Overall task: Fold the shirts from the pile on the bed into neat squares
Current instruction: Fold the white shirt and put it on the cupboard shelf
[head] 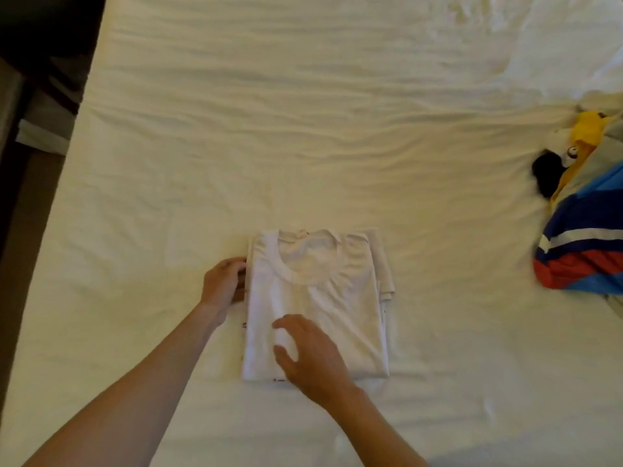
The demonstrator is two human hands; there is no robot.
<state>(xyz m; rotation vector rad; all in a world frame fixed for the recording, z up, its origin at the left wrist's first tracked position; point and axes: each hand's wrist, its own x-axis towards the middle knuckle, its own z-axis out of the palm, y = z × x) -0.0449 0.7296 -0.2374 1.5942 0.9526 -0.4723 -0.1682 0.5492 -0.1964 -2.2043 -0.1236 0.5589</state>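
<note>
Head view: a folded white T-shirt (317,308) lies on the bed sheet (303,129) — left hand (224,284) fingers curl against its left edge, right hand (310,355) rests on top, fingers spread.

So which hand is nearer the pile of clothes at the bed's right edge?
Right. The right hand rests on the folded shirt, on the pile's side; the left hand is at the shirt's far left edge.

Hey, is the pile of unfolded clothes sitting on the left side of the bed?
No, the pile lies at the right edge of the bed.
</note>
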